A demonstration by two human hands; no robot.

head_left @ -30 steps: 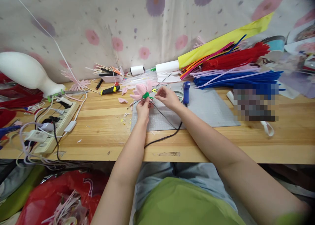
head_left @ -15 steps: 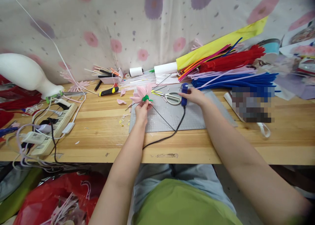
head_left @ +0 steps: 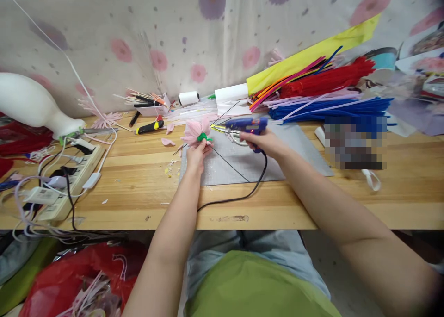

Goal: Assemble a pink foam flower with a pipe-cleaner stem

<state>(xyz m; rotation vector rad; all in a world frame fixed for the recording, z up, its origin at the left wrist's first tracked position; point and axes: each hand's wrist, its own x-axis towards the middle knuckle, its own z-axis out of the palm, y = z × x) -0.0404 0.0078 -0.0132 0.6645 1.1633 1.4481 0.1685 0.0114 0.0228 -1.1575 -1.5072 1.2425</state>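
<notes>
Between the closed fingers of my left hand (head_left: 196, 157) is a pink fabric flower (head_left: 193, 131) with a green centre, held over the left part of the grey cutting mat (head_left: 277, 155). My right hand (head_left: 261, 142) is wrapped round the handle of a blue glue gun (head_left: 247, 124), whose nozzle points left toward the flower. A small red light shows on the gun's body. Scissors (head_left: 236, 136) lie on the mat, partly hidden behind the gun and my hand. Thin dark wires (head_left: 231, 164) stretch across the mat near the flower.
A black cord (head_left: 239, 199) runs from the gun to the table's front edge. Bundles of red (head_left: 326, 81) and blue pipe cleaners (head_left: 333, 108) lie at the back right. On the left are a yellow-black utility knife (head_left: 150, 127), loose pink petals (head_left: 168, 142) and a cable-filled power strip (head_left: 72, 183).
My right hand has lifted the glue gun and turned it from upright to level, nozzle to the left. The flower stays in my left hand. The view has shifted slightly.
</notes>
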